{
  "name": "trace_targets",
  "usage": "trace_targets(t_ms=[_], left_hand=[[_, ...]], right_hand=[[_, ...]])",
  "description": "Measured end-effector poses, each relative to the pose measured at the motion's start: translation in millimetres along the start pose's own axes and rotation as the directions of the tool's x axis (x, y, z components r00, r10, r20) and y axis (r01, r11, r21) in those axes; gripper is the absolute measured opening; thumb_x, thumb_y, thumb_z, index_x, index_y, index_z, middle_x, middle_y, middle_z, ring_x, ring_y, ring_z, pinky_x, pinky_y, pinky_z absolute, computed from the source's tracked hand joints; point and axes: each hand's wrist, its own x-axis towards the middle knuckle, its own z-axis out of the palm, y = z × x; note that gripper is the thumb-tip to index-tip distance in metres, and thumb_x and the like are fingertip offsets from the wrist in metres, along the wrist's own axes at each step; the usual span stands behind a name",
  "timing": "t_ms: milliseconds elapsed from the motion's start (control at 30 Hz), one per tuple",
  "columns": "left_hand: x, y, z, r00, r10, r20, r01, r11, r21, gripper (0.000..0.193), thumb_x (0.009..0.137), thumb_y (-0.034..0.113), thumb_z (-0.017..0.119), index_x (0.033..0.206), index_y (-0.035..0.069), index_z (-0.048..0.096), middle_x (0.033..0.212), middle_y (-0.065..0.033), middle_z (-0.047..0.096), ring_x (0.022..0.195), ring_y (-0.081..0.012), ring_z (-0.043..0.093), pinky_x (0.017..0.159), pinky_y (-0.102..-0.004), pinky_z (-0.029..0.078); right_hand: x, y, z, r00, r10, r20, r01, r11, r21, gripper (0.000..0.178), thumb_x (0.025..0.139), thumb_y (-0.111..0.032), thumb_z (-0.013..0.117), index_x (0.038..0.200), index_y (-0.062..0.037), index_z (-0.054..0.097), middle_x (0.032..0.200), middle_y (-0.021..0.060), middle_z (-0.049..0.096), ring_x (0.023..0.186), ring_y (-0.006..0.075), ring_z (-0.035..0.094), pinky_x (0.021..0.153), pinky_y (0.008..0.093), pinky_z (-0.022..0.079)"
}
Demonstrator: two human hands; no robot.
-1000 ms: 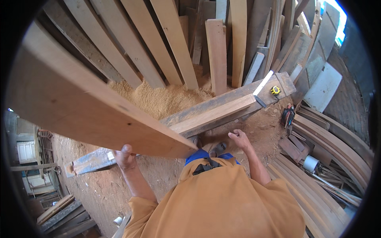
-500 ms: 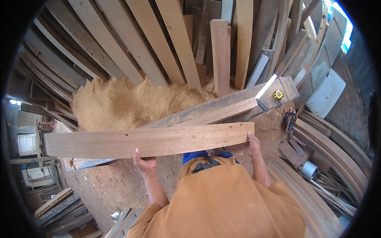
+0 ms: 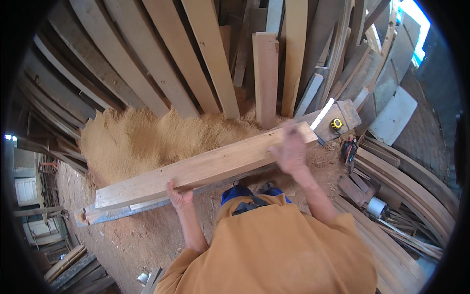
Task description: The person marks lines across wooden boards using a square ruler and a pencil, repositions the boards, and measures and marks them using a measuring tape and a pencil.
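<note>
A long, thick wooden plank [image 3: 215, 164] lies slanted in front of me, its right end farther away than its left. My left hand [image 3: 182, 197] grips its near edge around the middle, thumb against the upper face and the other fingers mostly hidden. Over the plank's right end is my right hand [image 3: 292, 151], blurred, with its thumb apart from the stretched fingers. Whether that palm touches the wood I cannot tell. Beneath the plank runs a worn beam [image 3: 348, 115]. On the beam's right end sit a try square [image 3: 323, 113] and a yellow tape measure [image 3: 336, 123].
Tall boards [image 3: 208, 54] lean in a row along the far side, behind a heap of sawdust [image 3: 132, 142]. More planks [image 3: 406, 181] are stacked at right, near a red-and-black tool [image 3: 349, 150]. Offcuts [image 3: 78, 267] lie at the lower left on the dirt floor [image 3: 132, 245].
The plank has turned from nearly level to slanted, its right end moving away and its left end nearer. My right hand has left that end's edge and moved over its top.
</note>
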Motion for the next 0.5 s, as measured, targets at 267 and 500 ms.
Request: trace_targets(t_ms=[267, 500], left_hand=[[53.2, -10.4, 16.7, 0.975, -0.221, 0.020, 0.220, 0.974, 0.047, 0.053, 0.095, 0.030, 0.062, 0.143, 0.009, 0.053, 0.149, -0.0172, 0.055, 0.142, -0.0387, 0.049, 0.121, -0.0648, 0.033], [64.7, -15.7, 23.2, 0.965, -0.236, -0.117, 0.250, 0.960, 0.126, 0.047, 0.097, 0.029, 0.064, 0.138, 0.008, 0.055, 0.149, -0.0170, 0.055, 0.140, -0.0379, 0.051, 0.117, -0.0624, 0.042]], right_hand=[[14.9, -145.8, 118.4, 0.848, -0.424, 0.317, 0.483, 0.865, -0.134, 0.063, 0.094, -0.032, 0.064, 0.150, -0.0058, 0.051, 0.151, 0.0228, 0.050, 0.137, 0.0379, 0.050, 0.117, 0.0532, 0.035], [44.4, -157.6, 153.0, 0.789, -0.477, 0.388, 0.578, 0.789, -0.206, 0.043, 0.093, -0.020, 0.060, 0.131, -0.0020, 0.063, 0.135, 0.0242, 0.062, 0.127, 0.0390, 0.058, 0.108, 0.0515, 0.045]])
